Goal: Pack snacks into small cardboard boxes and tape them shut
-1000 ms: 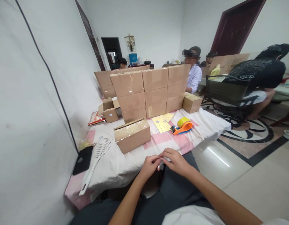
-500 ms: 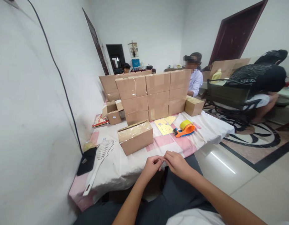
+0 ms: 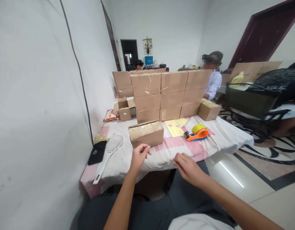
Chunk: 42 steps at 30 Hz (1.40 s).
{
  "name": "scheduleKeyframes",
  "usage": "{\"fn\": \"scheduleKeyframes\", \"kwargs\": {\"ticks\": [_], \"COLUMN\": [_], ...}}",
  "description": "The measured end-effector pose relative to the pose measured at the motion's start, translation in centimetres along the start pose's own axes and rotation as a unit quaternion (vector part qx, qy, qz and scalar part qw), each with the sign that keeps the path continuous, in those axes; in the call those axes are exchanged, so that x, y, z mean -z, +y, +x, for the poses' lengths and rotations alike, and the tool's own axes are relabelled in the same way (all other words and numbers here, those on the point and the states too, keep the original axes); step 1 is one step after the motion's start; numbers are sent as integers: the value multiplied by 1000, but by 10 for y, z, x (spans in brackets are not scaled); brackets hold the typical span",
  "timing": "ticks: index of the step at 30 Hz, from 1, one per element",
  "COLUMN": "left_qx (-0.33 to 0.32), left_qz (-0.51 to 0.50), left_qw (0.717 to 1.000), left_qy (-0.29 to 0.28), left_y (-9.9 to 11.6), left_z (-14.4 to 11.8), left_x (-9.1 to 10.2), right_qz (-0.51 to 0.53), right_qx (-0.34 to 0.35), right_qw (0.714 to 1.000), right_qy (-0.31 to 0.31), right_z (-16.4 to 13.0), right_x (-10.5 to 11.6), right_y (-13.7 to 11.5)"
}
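Note:
My left hand (image 3: 138, 155) is lifted over the table's near edge, fingers loosely apart and holding nothing, just short of a taped cardboard box (image 3: 146, 134). My right hand (image 3: 187, 166) hovers lower over my lap by the table edge. I see its back with the fingers bent, and what is under them is hidden. An orange tape dispenser (image 3: 197, 132) with a yellowish roll lies right of the box, beside yellow perforated sheets (image 3: 173, 127).
A wall of stacked cardboard boxes (image 3: 171, 92) stands at the back of the cloth-covered table (image 3: 224, 139). A lone box (image 3: 209, 109), an open small box (image 3: 124, 110), a white slotted spoon (image 3: 109, 150) and a black pouch (image 3: 96, 152) lie around. Seated people (image 3: 214, 81) and a chair (image 3: 251, 100) are to the right.
My hands were pressed together in front of me; they have separated. The left hand has risen toward the taped box, and the view has shifted left.

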<state>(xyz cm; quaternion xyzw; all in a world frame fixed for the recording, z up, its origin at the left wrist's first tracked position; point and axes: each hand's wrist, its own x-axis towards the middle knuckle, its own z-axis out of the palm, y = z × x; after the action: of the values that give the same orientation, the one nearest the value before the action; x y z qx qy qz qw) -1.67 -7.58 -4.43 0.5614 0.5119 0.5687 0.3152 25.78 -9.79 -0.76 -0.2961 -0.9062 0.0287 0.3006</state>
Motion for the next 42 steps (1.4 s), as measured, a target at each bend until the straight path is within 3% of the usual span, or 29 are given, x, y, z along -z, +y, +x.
{"fn": "scheduleKeyframes", "kwargs": {"ticks": [2,5,9,11,14,17,22,30,35,39,42], "left_qx": [-71,-157,-172,-199,-260,-287,-290,-258,-221,-179,-160], "left_qz": [66,171,210,231,296,359,378,388,374,365,353], "left_qw": [993,959,927,918,903,881,873,880,893,904,911], "left_qy": [69,165,260,256,171,112,107,93,115,134,142], "left_y": [4,0,-14,-18,-21,-27,-35,-22,-16,-17,-17], "left_z": [-1,0,8,11,14,14,11,8,12,17,19], "left_x": [17,40,63,68,69,67,67,66,60,55,53], "right_qz": [40,103,191,226,257,218,134,195,295,346,413], "right_qx": [-5,12,44,37,35,37,41,13,3,21,13], "right_qw": [999,993,979,971,961,966,975,968,949,937,910], "right_qy": [-32,-51,-63,-72,-98,-136,-173,-158,-112,-32,33], "right_z": [22,75,163,206,261,296,310,298,294,289,291], "right_x": [18,38,32,15,-20,-54,-88,-105,-108,-99,-91], "right_y": [5,12,17,18,19,18,21,30,33,32,29]}}
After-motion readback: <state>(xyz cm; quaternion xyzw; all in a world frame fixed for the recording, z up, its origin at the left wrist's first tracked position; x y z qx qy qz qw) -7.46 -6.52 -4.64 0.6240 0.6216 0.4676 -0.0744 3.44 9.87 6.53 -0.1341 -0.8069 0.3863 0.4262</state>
